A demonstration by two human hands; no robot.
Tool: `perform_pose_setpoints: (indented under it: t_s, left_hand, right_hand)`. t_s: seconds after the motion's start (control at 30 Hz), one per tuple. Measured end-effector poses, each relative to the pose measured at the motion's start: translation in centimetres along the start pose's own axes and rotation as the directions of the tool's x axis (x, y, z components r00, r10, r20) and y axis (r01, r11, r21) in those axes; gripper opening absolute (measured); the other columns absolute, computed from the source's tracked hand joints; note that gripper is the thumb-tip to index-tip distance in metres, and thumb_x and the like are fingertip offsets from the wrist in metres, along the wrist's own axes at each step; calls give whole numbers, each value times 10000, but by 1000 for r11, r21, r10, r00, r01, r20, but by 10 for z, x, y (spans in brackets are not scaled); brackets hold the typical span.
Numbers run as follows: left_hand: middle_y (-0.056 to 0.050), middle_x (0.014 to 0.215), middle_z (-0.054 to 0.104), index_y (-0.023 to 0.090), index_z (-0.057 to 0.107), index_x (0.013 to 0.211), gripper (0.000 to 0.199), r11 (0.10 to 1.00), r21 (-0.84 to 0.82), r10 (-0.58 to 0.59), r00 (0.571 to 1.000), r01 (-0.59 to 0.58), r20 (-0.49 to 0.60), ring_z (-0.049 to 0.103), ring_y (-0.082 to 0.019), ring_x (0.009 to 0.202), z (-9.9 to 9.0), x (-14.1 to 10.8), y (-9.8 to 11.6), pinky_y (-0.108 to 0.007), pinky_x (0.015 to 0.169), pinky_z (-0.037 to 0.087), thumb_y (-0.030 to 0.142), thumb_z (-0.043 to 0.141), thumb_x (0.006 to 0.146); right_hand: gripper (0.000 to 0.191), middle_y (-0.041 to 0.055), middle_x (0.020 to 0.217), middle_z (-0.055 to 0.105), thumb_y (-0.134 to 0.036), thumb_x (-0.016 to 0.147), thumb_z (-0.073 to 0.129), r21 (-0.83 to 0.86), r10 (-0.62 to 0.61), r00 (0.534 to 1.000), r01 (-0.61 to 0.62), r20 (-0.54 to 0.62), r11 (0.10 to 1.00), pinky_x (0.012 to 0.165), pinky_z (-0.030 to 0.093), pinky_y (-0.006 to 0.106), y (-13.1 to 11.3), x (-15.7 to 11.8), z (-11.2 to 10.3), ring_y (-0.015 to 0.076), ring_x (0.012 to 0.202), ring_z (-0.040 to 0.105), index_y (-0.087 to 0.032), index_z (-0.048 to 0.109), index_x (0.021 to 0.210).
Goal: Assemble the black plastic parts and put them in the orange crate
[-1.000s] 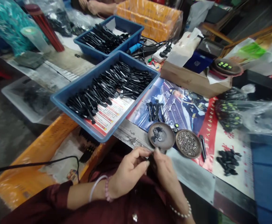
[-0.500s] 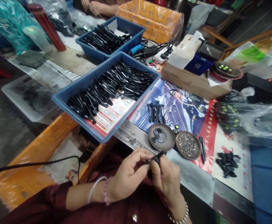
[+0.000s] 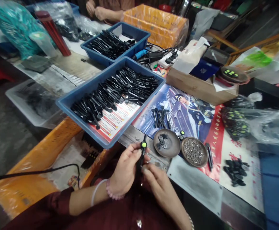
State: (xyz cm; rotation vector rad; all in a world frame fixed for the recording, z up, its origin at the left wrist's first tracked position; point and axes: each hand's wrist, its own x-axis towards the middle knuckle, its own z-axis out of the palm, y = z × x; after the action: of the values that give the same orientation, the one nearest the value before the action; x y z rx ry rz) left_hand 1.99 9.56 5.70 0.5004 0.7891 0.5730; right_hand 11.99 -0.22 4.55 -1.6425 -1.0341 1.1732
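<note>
A slim black tool [image 3: 142,153] with a round yellow-green button stands nearly upright between my hands. My left hand [image 3: 126,169] is closed round it, thumb beside the button. Lower down, the fingers of my right hand [image 3: 156,180] are bent together at the tool's side; whether they pinch something small is hidden. Just beyond are a round dish [image 3: 173,152] of small dark discs and a dish [image 3: 203,163] of small metal pieces. Several black parts [image 3: 160,116] lie on the poster behind them. A blue tray [image 3: 112,142] full of black pieces is at the left.
Another blue tray [image 3: 145,35] of black pieces and an orange crate [image 3: 153,20] stand at the back. A person's hands [image 3: 99,12] show behind the table. Black parts [image 3: 236,171] lie at right, beside a blue bin [image 3: 277,185]. An orange crate [image 3: 12,195] sits lower left.
The black tool has turned upright, showing its yellow-green button. My left hand has shifted slightly left, and my right hand has moved left and down along the piece.
</note>
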Motion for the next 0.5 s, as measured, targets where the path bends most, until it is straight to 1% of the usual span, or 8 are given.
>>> perform_pose_setpoints:
  t_s: [0.03,0.1,0.17,0.2,0.27,0.33,0.4,0.5]
  left_hand:
    - [-49,897,672,151,578,1056,229,1000,-24,-17,1000,16,-11,606,-114,715,1,1,0,-235,686,494,216,646,848]
    - [-61,917,677,148,591,1050,245,999,-37,-28,999,28,-15,625,-136,767,2,2,-2,-251,718,504,220,669,829]
    - [-56,909,676,157,598,1065,262,1000,-4,-24,1000,24,-5,626,-143,797,0,2,-2,-255,746,502,229,677,826]
    - [-47,902,674,164,603,1071,264,999,37,-20,1000,20,8,621,-140,808,-1,3,-1,-251,761,496,231,678,827]
    - [-30,897,665,172,623,1065,250,983,186,-15,997,1,75,602,-134,830,-5,4,2,-238,786,476,234,678,829]
    - [-20,885,652,163,652,1002,184,920,387,-14,984,-56,177,580,-139,848,-10,6,8,-232,795,456,241,667,837]
    - [-18,858,638,146,663,907,123,823,553,-25,964,-131,266,564,-150,842,-13,6,15,-242,784,442,253,639,852]
    - [-18,809,618,129,645,808,146,697,685,-25,948,-212,318,537,-155,788,-14,7,25,-253,740,424,259,603,859]
  right_hand:
    - [367,-1,671,532,-472,971,455,-15,14,1000,-14,11,1000,562,352,250,1,1,4,135,605,474,-187,515,747]
    - [353,-11,638,511,-446,952,494,-34,22,1000,-22,-8,999,549,336,248,2,4,9,131,589,459,-193,471,707]
    - [353,-20,613,487,-423,950,496,-38,3,999,-4,-32,999,538,321,246,2,5,10,124,571,437,-199,439,683]
    - [358,-25,603,474,-414,950,494,-40,-10,999,9,-38,999,532,314,245,1,5,9,120,561,425,-202,422,670]
    - [366,-32,588,453,-402,949,495,-47,-29,998,27,-48,999,520,301,244,0,4,6,114,546,408,-206,400,656]
    - [369,-38,573,435,-396,943,504,-55,-38,997,34,-61,998,513,289,245,-1,2,3,111,534,396,-207,392,646]
    - [365,-39,567,435,-387,939,510,-49,-46,995,42,-83,998,515,289,247,-2,2,3,112,531,393,-205,405,641]
    - [331,-31,589,466,-354,946,500,-19,-78,992,77,-98,997,535,309,247,-2,3,6,116,550,402,-195,453,659]
